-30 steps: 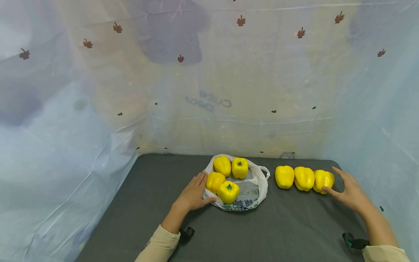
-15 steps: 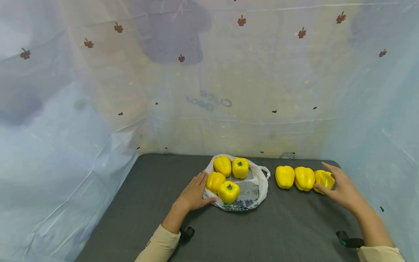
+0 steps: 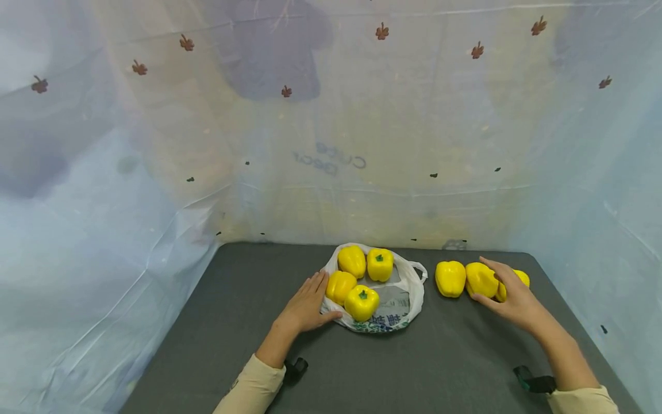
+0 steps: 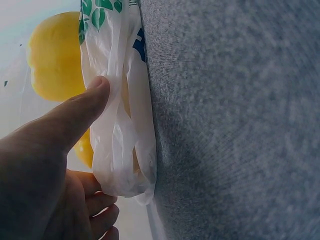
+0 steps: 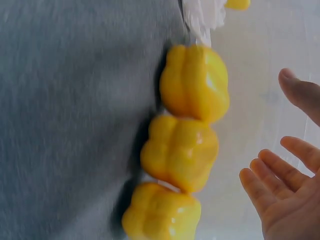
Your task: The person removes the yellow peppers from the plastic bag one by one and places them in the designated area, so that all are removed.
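The right hand (image 3: 517, 305) hangs over the row at right, its fingers (image 5: 254, 186) and thumb wide apart and gripping nothing; the right wrist view shows a gap between them and the peppers. The left hand (image 3: 306, 307) rests against the near-left side of a white plastic bag (image 3: 416, 294), its thumb on the outside and its fingers along the left side, not clenched. Under and beside the right hand stand three yellow bell peppers (image 3: 450, 279) close together in a row, the rightmost partly hidden by that hand. Four more yellow bell peppers (image 3: 361, 303) sit in the bag's left half, the nearest with its green stem up. The bag's mouth is open, a handle loop at its right. All stand on a dark grey tabletop (image 3: 403, 374), before a pale printed sheet (image 3: 331, 126).
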